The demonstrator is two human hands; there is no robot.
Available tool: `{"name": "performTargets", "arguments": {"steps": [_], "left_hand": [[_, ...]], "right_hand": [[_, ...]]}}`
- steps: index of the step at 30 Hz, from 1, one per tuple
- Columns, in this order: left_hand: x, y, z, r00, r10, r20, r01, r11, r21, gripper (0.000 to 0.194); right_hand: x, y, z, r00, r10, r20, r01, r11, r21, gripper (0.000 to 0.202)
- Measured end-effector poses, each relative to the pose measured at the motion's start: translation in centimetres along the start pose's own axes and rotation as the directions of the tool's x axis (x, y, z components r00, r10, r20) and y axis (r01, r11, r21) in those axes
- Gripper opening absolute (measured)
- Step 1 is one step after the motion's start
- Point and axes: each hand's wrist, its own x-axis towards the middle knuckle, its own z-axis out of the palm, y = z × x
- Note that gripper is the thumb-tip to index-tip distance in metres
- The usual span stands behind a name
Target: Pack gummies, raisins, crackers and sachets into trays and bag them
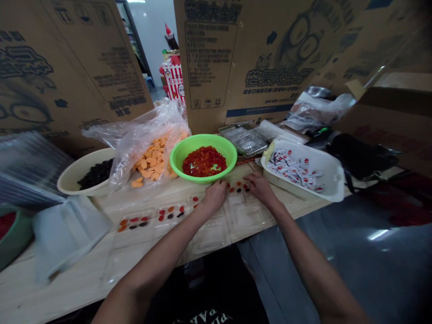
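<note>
A row of clear plastic trays (211,236) lies along the table's front, with small red, orange and dark gummy candies (171,210) in their far compartments. My left hand (216,196) rests over the far part of a middle tray, fingers curled together; whatever they hold is hidden. Just right of it, my right hand (259,186) reaches down at the candies of the rightmost tray, its fingertips drawn together beside a red piece. Nothing can be made out between them. Right behind my hands sits a green bowl (175,159) of red gummy pieces.
A plastic bag (138,130) of orange candies and a cream bowl (65,182) of dark pieces stand left. At right is a white tub (332,191) of small printed packets. Tall cardboard boxes (209,72) wall the back. A green basin (20,234) is at far left.
</note>
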Motion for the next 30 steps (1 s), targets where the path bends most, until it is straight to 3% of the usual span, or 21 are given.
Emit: {"name": "performTargets", "arguments": {"steps": [5,9,17,22,27,30], "left_hand": [[1.0,0.5,0.1,0.992,0.105,0.068,-0.104,0.994,-0.014,0.03],[1.5,0.7,0.0,0.993,0.101,0.055,-0.102,0.995,0.004,0.041],[1.2,0.5,-0.1,0.982,0.161,0.094,-0.167,0.984,0.058,0.035],[1.4,0.5,-0.2,0.987,0.15,0.06,-0.153,0.986,0.06,0.034],[2.6,1.4,0.2,0.973,0.225,0.053,-0.225,0.974,0.008,0.034],[3.4,1.8,0.5,0.966,0.253,0.057,-0.252,0.967,-0.03,0.036]], "right_hand": [[-1.2,1.0,0.1,0.999,0.04,0.01,-0.04,0.998,0.041,0.045],[-2.2,0.3,-0.6,0.999,0.028,0.023,-0.029,1.0,0.012,0.049],[-3.0,-1.6,-1.6,0.977,0.111,0.181,-0.072,0.976,-0.206,0.042],[-3.4,-1.8,-2.1,0.972,0.193,0.133,-0.171,0.972,-0.161,0.05],[-3.3,-2.0,-1.9,0.963,0.157,0.219,-0.127,0.981,-0.145,0.05],[-3.1,-2.1,-1.5,0.961,0.18,0.211,-0.144,0.974,-0.176,0.05]]}}
